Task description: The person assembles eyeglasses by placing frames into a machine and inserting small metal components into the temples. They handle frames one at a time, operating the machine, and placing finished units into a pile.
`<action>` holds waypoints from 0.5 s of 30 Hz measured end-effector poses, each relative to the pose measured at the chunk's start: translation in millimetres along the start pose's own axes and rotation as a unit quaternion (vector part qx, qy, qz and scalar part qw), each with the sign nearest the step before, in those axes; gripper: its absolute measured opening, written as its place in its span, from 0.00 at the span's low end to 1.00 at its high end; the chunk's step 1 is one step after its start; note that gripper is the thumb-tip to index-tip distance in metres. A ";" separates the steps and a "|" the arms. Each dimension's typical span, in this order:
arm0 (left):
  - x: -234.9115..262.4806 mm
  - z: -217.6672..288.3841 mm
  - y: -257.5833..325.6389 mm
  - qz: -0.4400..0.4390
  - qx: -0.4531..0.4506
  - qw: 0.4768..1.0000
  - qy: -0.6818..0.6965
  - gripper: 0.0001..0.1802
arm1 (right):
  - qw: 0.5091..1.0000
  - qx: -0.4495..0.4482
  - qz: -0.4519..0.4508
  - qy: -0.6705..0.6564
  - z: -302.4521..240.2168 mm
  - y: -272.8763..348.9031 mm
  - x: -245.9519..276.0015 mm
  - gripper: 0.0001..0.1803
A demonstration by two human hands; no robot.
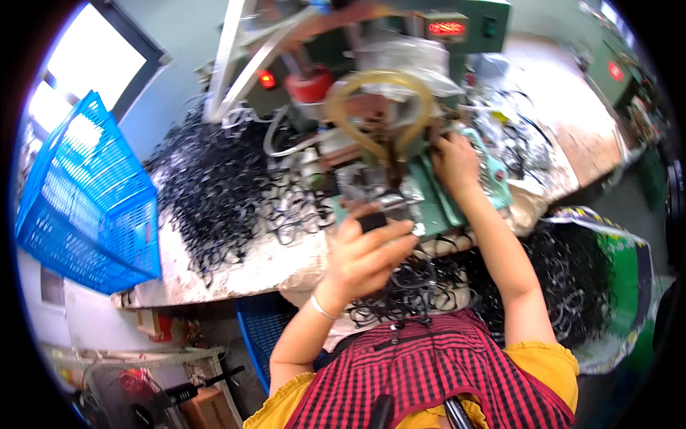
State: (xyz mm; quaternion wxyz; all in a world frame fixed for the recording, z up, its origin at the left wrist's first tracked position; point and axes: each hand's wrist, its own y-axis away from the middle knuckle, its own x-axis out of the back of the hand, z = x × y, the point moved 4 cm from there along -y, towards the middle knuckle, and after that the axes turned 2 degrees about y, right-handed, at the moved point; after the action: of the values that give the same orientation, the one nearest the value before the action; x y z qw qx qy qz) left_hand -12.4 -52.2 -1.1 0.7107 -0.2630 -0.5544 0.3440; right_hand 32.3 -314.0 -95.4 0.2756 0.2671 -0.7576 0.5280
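Note:
My left hand [368, 257] is at the front edge of a green bench machine [436, 200], its fingers bent and slightly blurred. A small black piece [372, 222] shows at those fingers; whether it is held or worn on a finger is unclear. My right hand [457, 163] rests at the machine's right side with curled fingers, and the fingertips are partly hidden. Between the hands stands the machine's metal working head, with a yellowish looped hose [421, 93] above it. Many thin black curved strips [429, 275] lie just below my left hand, near my lap.
A large heap of black strips [221, 179] covers the table's left side. Left of it stands a blue plastic crate [93, 207]. An open sack of black strips [572, 279] sits at the right. A control box with a red display [446, 28] is behind the machine.

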 end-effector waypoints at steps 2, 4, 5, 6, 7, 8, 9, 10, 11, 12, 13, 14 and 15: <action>5.8 8.2 11.9 -0.018 0.014 1.000 -0.014 0.22 | 0.999 -0.016 -0.043 0.003 -1.4 10.8 -0.1 0.06; 16.2 16.0 43.6 0.016 0.082 0.996 -0.015 0.21 | 0.998 -0.024 -0.039 -0.051 -1.2 29.9 21.2 0.06; 27.4 16.7 59.9 0.052 0.073 0.994 -0.068 0.20 | 0.995 -0.033 -0.005 -0.095 0.8 39.0 35.2 0.07; 38.4 12.8 80.7 0.072 0.102 0.981 -0.150 0.20 | 0.984 -0.100 -0.013 -0.149 15.5 50.9 44.0 0.09; 52.6 1.3 107.7 0.116 0.134 0.967 -0.185 0.18 | 0.967 -0.157 0.006 -0.201 27.4 63.7 54.1 0.11; 71.4 -10.6 123.4 0.184 0.219 0.930 -0.231 0.14 | 0.888 -0.304 0.013 -0.345 37.1 73.2 62.3 0.12; 94.7 -29.8 139.3 0.261 0.309 0.880 -0.249 0.11 | 0.841 -0.328 0.038 -0.428 57.9 85.0 60.0 0.12; 117.7 -51.1 147.3 0.287 0.344 0.856 -0.258 0.10 | 0.785 -0.349 0.065 -0.508 78.0 94.8 53.0 0.11; 136.2 -74.7 147.6 0.278 0.340 0.848 -0.296 0.09 | 0.791 -0.354 0.079 -0.492 78.4 96.2 45.0 0.11; 151.7 -97.5 139.6 0.234 0.335 0.850 -0.332 0.07 | 0.790 -0.357 0.085 -0.491 76.9 92.2 37.3 0.11; 165.5 -125.8 139.1 0.213 0.321 0.848 -0.365 0.04 | 0.792 -0.350 0.085 -0.492 71.2 83.1 26.2 0.11; 173.2 -155.3 134.9 0.155 0.333 0.832 -0.417 0.04 | 0.795 -0.342 0.087 -0.494 66.6 74.7 15.8 0.10; 180.2 -183.7 138.1 0.117 0.348 0.789 -0.492 0.06 | 0.795 -0.330 0.082 -0.502 57.4 66.2 8.8 0.10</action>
State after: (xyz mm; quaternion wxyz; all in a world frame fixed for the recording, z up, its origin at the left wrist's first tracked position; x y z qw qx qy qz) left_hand 165.1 176.2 -41.4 0.3393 0.1442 -0.6371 0.6769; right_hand -27.8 -349.5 -149.2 -0.1158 0.3242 -0.9371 0.0581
